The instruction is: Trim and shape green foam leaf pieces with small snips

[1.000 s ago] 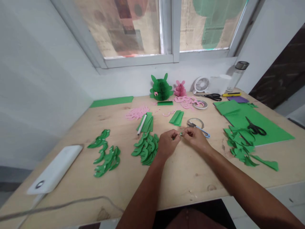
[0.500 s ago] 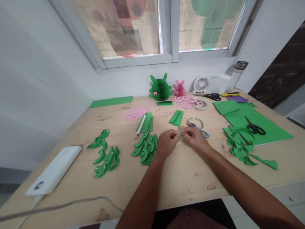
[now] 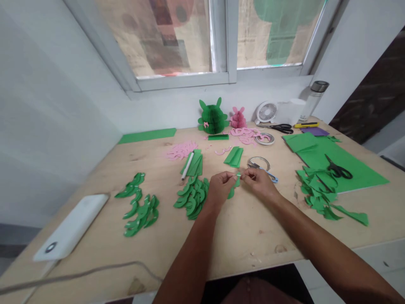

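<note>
My left hand (image 3: 221, 187) is closed in a pinch on a curved green paper piece (image 3: 232, 192), which has a small white patch near its upper end. The fingers of my right hand (image 3: 258, 182) are pressed together just to the right of that end. Anything between them is too small to make out. A heap of curved green cut-outs (image 3: 192, 198) lies directly left of my left hand. Beyond my right hand are a ring of tape (image 3: 259, 163) and a light-blue cutter (image 3: 272, 178).
Green pieces with white marks (image 3: 144, 217) lie at left, near a white power bank (image 3: 72, 226) with a cable. Green scraps (image 3: 318, 188) and black scissors (image 3: 339, 169) are at right. Green (image 3: 213, 118) and pink paper figures (image 3: 238, 118) stand against the wall.
The green piece in my left hand now shows more fully, its white-marked end uncovered. My right fingers have drawn slightly away from it.
</note>
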Available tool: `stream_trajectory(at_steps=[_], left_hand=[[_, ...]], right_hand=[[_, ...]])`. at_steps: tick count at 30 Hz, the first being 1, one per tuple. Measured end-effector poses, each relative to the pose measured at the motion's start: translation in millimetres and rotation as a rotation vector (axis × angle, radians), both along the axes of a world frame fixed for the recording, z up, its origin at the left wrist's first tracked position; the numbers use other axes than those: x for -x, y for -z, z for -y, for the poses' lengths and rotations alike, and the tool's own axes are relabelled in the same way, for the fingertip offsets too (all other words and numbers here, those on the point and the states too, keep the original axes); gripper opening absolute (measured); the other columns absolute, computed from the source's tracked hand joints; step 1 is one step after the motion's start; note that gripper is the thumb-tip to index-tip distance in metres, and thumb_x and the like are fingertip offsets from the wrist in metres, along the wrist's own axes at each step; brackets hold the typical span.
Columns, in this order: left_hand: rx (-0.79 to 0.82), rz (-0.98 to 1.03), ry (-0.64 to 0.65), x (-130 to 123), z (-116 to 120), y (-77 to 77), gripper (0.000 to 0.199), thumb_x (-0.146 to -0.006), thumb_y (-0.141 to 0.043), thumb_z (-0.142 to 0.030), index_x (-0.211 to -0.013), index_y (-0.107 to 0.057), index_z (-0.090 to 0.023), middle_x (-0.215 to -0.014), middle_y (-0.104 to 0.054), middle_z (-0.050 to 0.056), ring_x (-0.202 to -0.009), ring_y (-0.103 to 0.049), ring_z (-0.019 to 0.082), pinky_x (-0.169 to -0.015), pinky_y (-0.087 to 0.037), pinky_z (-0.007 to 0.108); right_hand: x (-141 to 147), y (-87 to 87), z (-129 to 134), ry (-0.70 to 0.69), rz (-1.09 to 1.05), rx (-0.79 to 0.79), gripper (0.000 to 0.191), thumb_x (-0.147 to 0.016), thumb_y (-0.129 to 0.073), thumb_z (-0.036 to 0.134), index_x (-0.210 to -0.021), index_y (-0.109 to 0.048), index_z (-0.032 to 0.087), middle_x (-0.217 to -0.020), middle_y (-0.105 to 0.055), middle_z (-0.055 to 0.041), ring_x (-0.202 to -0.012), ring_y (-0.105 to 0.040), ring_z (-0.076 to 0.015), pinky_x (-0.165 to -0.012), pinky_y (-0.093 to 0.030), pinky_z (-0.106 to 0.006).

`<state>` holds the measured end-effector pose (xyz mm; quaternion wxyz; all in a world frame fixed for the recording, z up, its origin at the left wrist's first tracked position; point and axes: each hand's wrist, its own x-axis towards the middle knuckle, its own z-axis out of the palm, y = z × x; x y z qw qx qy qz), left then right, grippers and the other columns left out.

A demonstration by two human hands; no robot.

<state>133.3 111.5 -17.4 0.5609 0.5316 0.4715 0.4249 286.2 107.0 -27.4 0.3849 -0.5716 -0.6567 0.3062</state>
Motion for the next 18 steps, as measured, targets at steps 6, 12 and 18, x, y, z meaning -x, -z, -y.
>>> stream_trajectory(at_steps=[6, 12, 18], left_hand=[[0.038, 0.058, -0.032, -1.6, 3.2, -3.0, 0.023, -0.063, -0.064, -0.036, -0.069, -0.065, -0.013, -0.047, -0.053, -0.003, -0.038, -0.034, 0.004, -0.039, -0.022, 0.018], [0.049, 0.125, -0.028, -4.9, 0.4, 2.9, 0.024, -0.062, -0.067, -0.036, -0.067, -0.062, -0.013, -0.049, -0.053, -0.004, -0.036, -0.032, 0.002, -0.038, -0.022, 0.018], [0.063, 0.192, -0.015, -6.1, -1.1, 4.8, 0.025, -0.060, -0.069, -0.034, -0.070, -0.060, -0.013, -0.045, -0.043, -0.008, -0.035, -0.028, 0.001, -0.037, -0.020, 0.017]], right_hand=[[3.6, -6.3, 2.8, -0.037, -0.145, 0.038, 0.019, -0.074, -0.054, 0.031, -0.063, -0.057, 0.015, -0.055, -0.052, 0.0020, -0.050, -0.043, -0.0090, -0.046, -0.031, -0.020], [8.0, -5.3, 3.3, -0.016, -0.315, 0.124, 0.020, -0.067, -0.060, 0.035, -0.062, -0.056, 0.015, -0.055, -0.052, 0.0026, -0.047, -0.040, -0.0075, -0.044, -0.029, -0.020], [5.7, -3.9, 1.9, 0.013, -0.354, 0.152, 0.020, -0.066, -0.060, 0.035, -0.063, -0.056, 0.016, -0.054, -0.048, 0.0040, -0.046, -0.039, -0.0073, -0.044, -0.028, -0.020]])
